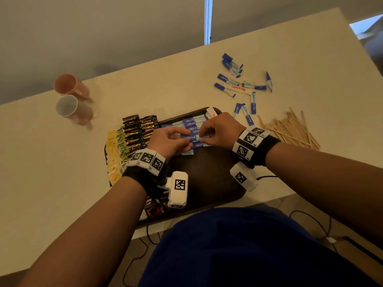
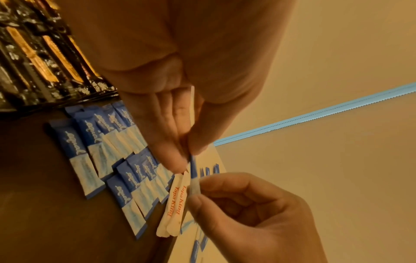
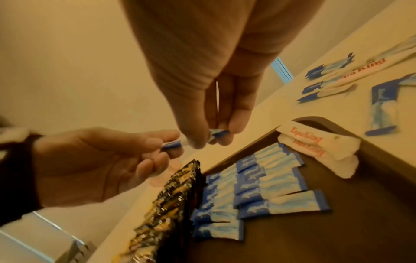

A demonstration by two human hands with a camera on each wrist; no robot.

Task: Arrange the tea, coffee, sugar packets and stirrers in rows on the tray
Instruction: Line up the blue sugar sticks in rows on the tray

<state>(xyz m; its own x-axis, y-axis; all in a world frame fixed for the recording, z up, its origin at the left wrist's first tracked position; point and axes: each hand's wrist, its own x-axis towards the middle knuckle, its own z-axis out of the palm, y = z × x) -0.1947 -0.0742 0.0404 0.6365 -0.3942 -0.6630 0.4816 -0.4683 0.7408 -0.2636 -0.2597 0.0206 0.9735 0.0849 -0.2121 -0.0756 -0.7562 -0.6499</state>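
Note:
A dark brown tray (image 1: 207, 183) lies in front of me. Yellow and green tea packets (image 1: 114, 156) line its left edge, black coffee sachets (image 1: 138, 131) stand beside them, then rows of blue sugar packets (image 1: 191, 124). Above those rows both hands hold one blue sugar packet (image 1: 196, 138) stretched between them. My left hand (image 1: 186, 138) pinches its left end, my right hand (image 1: 204, 134) its right end. The left wrist view shows the packet (image 2: 193, 167) edge-on between the left fingers (image 2: 171, 151) and the right hand (image 2: 200, 194). In the right wrist view the right hand (image 3: 213, 137) pinches it.
Loose blue sugar packets (image 1: 238, 83) and a pile of wooden stirrers (image 1: 290, 129) lie on the table right of the tray. White Tapa King packets (image 1: 212, 112) sit at the tray's far corner. Two cups (image 1: 69, 96) stand far left. Dark red sachets (image 1: 154, 206) lie at the tray's near left.

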